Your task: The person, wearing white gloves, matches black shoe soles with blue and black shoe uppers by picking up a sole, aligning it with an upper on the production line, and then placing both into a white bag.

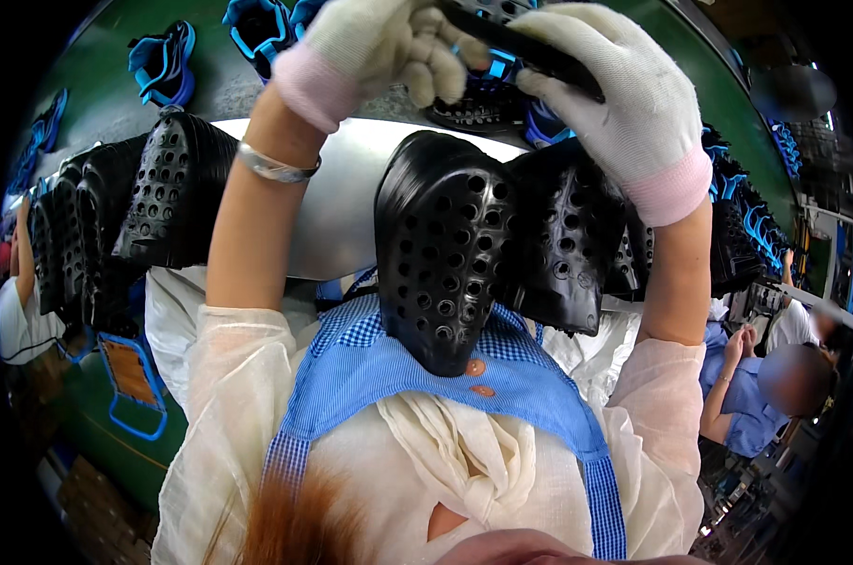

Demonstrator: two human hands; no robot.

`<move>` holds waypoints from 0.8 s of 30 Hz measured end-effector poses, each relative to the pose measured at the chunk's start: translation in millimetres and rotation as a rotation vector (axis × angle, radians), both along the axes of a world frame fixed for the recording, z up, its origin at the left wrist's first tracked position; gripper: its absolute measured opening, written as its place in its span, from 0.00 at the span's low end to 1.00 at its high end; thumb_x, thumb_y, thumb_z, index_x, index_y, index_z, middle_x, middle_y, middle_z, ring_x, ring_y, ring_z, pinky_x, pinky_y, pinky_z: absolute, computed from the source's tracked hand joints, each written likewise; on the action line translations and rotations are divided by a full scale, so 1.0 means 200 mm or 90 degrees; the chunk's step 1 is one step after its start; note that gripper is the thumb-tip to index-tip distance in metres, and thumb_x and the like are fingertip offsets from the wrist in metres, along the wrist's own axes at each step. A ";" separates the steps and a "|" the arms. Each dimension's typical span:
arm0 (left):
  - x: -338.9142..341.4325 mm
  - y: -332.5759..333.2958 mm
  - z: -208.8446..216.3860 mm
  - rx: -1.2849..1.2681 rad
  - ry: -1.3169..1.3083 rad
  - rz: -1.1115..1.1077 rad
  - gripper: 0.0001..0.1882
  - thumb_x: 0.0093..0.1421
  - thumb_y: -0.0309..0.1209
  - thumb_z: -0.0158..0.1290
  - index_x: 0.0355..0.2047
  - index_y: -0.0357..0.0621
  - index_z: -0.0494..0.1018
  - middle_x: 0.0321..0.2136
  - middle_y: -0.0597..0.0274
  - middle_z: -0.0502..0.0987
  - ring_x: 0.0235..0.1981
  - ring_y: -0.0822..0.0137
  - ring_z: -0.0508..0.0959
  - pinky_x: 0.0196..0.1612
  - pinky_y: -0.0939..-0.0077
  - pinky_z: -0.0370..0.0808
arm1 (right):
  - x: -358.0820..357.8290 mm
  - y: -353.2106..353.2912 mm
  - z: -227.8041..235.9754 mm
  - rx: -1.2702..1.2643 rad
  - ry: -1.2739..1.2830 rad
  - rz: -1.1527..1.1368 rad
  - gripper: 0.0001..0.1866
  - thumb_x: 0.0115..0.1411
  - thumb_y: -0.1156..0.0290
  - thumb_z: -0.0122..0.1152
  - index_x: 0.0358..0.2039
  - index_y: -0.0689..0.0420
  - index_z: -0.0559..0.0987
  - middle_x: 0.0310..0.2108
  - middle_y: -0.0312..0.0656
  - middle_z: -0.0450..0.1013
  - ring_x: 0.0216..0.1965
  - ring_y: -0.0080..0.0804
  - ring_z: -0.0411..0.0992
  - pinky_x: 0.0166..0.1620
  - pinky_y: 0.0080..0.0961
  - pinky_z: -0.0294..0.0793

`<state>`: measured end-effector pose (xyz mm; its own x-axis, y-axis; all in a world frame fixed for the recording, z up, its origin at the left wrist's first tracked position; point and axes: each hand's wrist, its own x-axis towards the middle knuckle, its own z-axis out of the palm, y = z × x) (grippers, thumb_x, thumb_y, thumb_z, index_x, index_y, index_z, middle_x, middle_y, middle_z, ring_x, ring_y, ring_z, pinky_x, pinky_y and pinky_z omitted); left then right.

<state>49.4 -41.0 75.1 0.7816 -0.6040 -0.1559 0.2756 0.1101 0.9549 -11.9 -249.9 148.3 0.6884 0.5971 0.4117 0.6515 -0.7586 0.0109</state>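
My right hand [624, 99], in a white knit glove with a pink cuff, grips a black perforated shoe-shaped shell [549, 55] by its edge; the top of the picture cuts part of it off. My left hand [389, 52], gloved alike, is beside the shell's other end, its fingers loosely bent and apart. Whether they touch the shell I cannot tell. Below and between my forearms, a nested stack of black shells [445, 254] points its narrow end toward my blue apron. Another black stack [568, 240] is just to its right.
More stacks of black shells [168, 193] line the left side. Black-and-blue shoes [163, 64] rest on the green surface [97, 71] beyond a pale metal sheet [337, 202]. A blue-framed chair [130, 372] stands at left. Another person [756, 395] sits at right.
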 end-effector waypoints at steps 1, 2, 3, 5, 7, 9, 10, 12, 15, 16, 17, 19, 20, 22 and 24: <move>0.04 0.02 -0.11 -0.028 0.036 -0.013 0.20 0.62 0.37 0.43 0.49 0.38 0.72 0.26 0.60 0.76 0.17 0.76 0.73 0.18 0.87 0.69 | 0.00 0.00 0.00 -0.016 0.013 -0.018 0.21 0.44 0.71 0.70 0.40 0.58 0.78 0.36 0.42 0.75 0.39 0.38 0.74 0.41 0.29 0.74; 0.04 0.01 -0.19 0.084 0.036 0.054 0.22 0.63 0.43 0.44 0.50 0.42 0.73 0.23 0.66 0.75 0.17 0.80 0.73 0.17 0.90 0.68 | 0.01 -0.03 -0.03 0.025 0.056 -0.061 0.21 0.46 0.69 0.69 0.43 0.59 0.78 0.39 0.43 0.75 0.39 0.35 0.74 0.43 0.26 0.73; 0.07 -0.03 -0.32 0.279 -0.002 0.025 0.24 0.61 0.45 0.47 0.48 0.39 0.75 0.26 0.59 0.78 0.22 0.72 0.77 0.24 0.81 0.73 | 0.02 -0.07 -0.05 0.062 0.096 -0.112 0.22 0.49 0.68 0.67 0.46 0.59 0.78 0.41 0.43 0.75 0.39 0.33 0.75 0.45 0.23 0.72; 0.09 -0.08 -0.56 0.594 -0.132 -0.029 0.28 0.56 0.50 0.51 0.43 0.35 0.77 0.32 0.47 0.80 0.31 0.57 0.80 0.37 0.68 0.77 | 0.04 -0.10 -0.08 0.100 0.150 -0.111 0.21 0.51 0.68 0.66 0.46 0.60 0.77 0.40 0.43 0.75 0.38 0.32 0.75 0.43 0.23 0.72; 0.10 -0.16 -0.71 0.702 -0.228 -0.066 0.29 0.55 0.52 0.51 0.40 0.35 0.78 0.34 0.43 0.80 0.36 0.51 0.80 0.44 0.64 0.76 | 0.07 -0.14 -0.13 0.159 0.207 -0.078 0.20 0.53 0.69 0.64 0.46 0.64 0.76 0.35 0.43 0.75 0.35 0.29 0.74 0.40 0.22 0.72; 0.12 -0.20 -0.81 0.676 -0.157 0.011 0.29 0.54 0.52 0.50 0.39 0.34 0.78 0.38 0.40 0.78 0.42 0.47 0.78 0.49 0.63 0.72 | 0.09 -0.13 -0.13 0.164 0.255 -0.065 0.20 0.54 0.69 0.64 0.46 0.64 0.76 0.34 0.41 0.75 0.34 0.28 0.73 0.40 0.22 0.72; 0.13 -0.19 -0.84 0.593 -0.136 0.040 0.27 0.54 0.49 0.50 0.39 0.36 0.78 0.38 0.42 0.78 0.42 0.48 0.78 0.49 0.63 0.73 | 0.10 -0.12 -0.13 0.169 0.297 -0.053 0.20 0.54 0.69 0.64 0.46 0.64 0.77 0.34 0.40 0.75 0.34 0.26 0.73 0.40 0.22 0.72; 0.16 -0.14 -0.89 0.598 -0.156 0.034 0.24 0.55 0.46 0.50 0.40 0.36 0.78 0.35 0.45 0.80 0.38 0.54 0.80 0.45 0.65 0.75 | 0.11 -0.11 -0.14 0.205 0.355 -0.071 0.19 0.55 0.69 0.64 0.46 0.64 0.77 0.33 0.39 0.74 0.34 0.24 0.72 0.40 0.22 0.72; 0.12 -0.10 -0.66 0.417 -0.085 0.106 0.24 0.58 0.35 0.51 0.53 0.37 0.70 0.34 0.57 0.77 0.28 0.70 0.78 0.35 0.76 0.77 | 0.14 -0.15 -0.15 0.223 0.397 -0.092 0.20 0.55 0.66 0.64 0.46 0.64 0.77 0.34 0.37 0.74 0.35 0.23 0.72 0.41 0.21 0.72; 0.12 -0.08 -0.58 0.418 -0.112 0.119 0.21 0.59 0.33 0.50 0.52 0.38 0.71 0.31 0.60 0.77 0.26 0.72 0.77 0.33 0.78 0.77 | 0.14 -0.16 -0.15 0.199 0.386 -0.079 0.23 0.55 0.64 0.65 0.47 0.65 0.76 0.36 0.38 0.74 0.36 0.23 0.72 0.42 0.21 0.72; 0.11 -0.04 -0.51 0.379 -0.137 0.140 0.20 0.59 0.32 0.49 0.51 0.40 0.71 0.29 0.62 0.76 0.24 0.74 0.76 0.31 0.80 0.76 | 0.13 -0.13 -0.13 0.201 0.384 -0.076 0.23 0.55 0.64 0.65 0.47 0.65 0.76 0.36 0.38 0.74 0.36 0.23 0.72 0.42 0.21 0.72; 0.07 0.00 -0.33 0.330 -0.195 0.173 0.19 0.59 0.30 0.47 0.51 0.43 0.71 0.26 0.66 0.74 0.22 0.77 0.74 0.27 0.82 0.75 | 0.10 -0.07 -0.05 0.210 0.289 -0.043 0.20 0.46 0.72 0.69 0.42 0.60 0.79 0.35 0.44 0.76 0.35 0.34 0.75 0.41 0.25 0.74; 0.06 0.02 -0.23 0.319 -0.230 0.186 0.19 0.58 0.29 0.47 0.52 0.44 0.71 0.25 0.68 0.73 0.21 0.79 0.73 0.25 0.83 0.75 | 0.11 -0.06 -0.05 0.210 0.284 -0.040 0.20 0.46 0.72 0.69 0.42 0.60 0.79 0.35 0.44 0.76 0.35 0.34 0.75 0.41 0.25 0.74; 0.04 0.01 -0.03 0.320 -0.281 0.192 0.19 0.59 0.30 0.43 0.49 0.37 0.70 0.31 0.57 0.76 0.22 0.72 0.75 0.23 0.81 0.72 | 0.15 -0.08 -0.06 0.300 0.312 -0.023 0.20 0.48 0.71 0.69 0.43 0.61 0.78 0.36 0.45 0.76 0.35 0.32 0.75 0.41 0.23 0.73; 0.03 0.05 0.05 0.188 -0.329 0.153 0.20 0.57 0.28 0.43 0.50 0.38 0.70 0.32 0.59 0.76 0.29 0.73 0.76 0.28 0.80 0.73 | 0.16 -0.02 -0.04 0.317 0.297 0.012 0.21 0.48 0.70 0.69 0.44 0.61 0.78 0.36 0.45 0.75 0.37 0.32 0.75 0.42 0.24 0.73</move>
